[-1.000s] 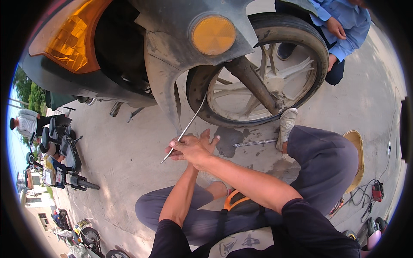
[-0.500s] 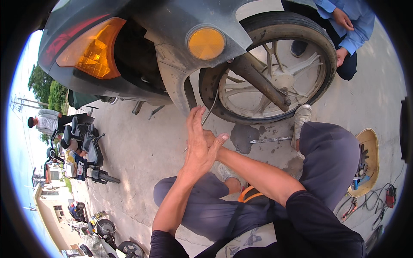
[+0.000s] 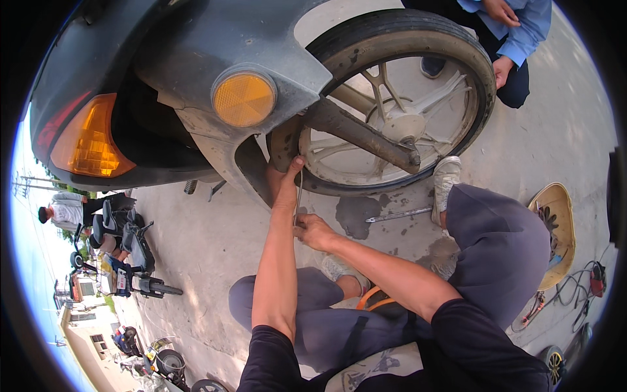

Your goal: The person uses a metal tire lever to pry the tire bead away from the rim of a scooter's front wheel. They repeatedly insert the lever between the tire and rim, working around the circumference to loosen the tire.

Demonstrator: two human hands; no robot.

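Nearest us, below the motorcycle wheel (image 3: 394,125), our gray-trousered legs (image 3: 499,242) are bent. Our right hand (image 3: 317,233) is closed around the lower end of a thin metal rod (image 3: 299,197), which rises to the wheel's lower-left edge. Our left hand (image 3: 285,186) reaches higher, at that same edge, thumb up beside the rod — its fingers are partly hidden, so we cannot tell whether they grip. Just under the wheel, a second metal bar (image 3: 400,215) lies beside a dark wet patch (image 3: 353,217), one end near our pale shoe (image 3: 447,179). Right of the wheel sits a tan bowl (image 3: 555,193). Behind the wheel, a person in a blue shirt (image 3: 530,29) crouches — one hand (image 3: 501,70) close to its rim. Far left of the wheel are parked motorcycles (image 3: 136,255).
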